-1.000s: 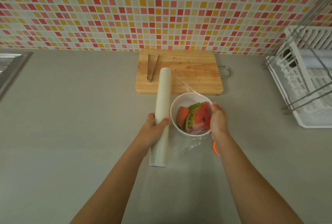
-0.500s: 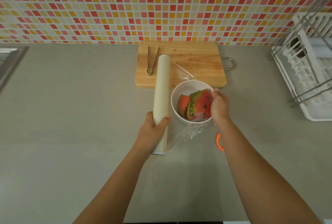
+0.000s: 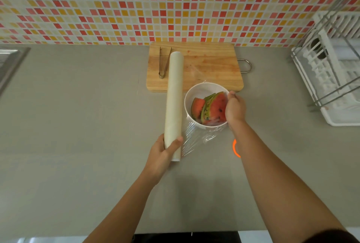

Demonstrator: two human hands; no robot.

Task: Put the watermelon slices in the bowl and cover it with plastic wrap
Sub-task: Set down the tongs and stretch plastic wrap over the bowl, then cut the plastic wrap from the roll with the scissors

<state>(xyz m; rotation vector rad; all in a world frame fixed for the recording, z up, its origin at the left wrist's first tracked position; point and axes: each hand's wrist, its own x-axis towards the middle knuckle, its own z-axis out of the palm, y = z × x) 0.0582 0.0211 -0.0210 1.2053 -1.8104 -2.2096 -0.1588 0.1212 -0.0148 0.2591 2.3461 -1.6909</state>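
A white bowl [image 3: 196, 90] stands on the grey counter just in front of the cutting board, with several watermelon slices [image 3: 211, 109] leaning inside it. My left hand [image 3: 165, 150] grips the near end of a long white roll of plastic wrap [image 3: 174, 94] lying left of the bowl. A clear sheet of wrap [image 3: 194, 137] stretches from the roll across the bowl. My right hand [image 3: 234, 108] presses on the bowl's right rim, holding the wrap's edge there.
Metal tongs [image 3: 163, 62] lie on the wooden cutting board [image 3: 212, 63] behind the bowl. A white dish rack [image 3: 335, 71] stands at the right. A sink edge [image 3: 11, 61] shows at far left. An orange ring mark [image 3: 235, 148] sits by my right wrist.
My left hand has slid down toward the roll's near end. The bowl, the roll and my right hand keep their places relative to each other; the camera view has shifted.
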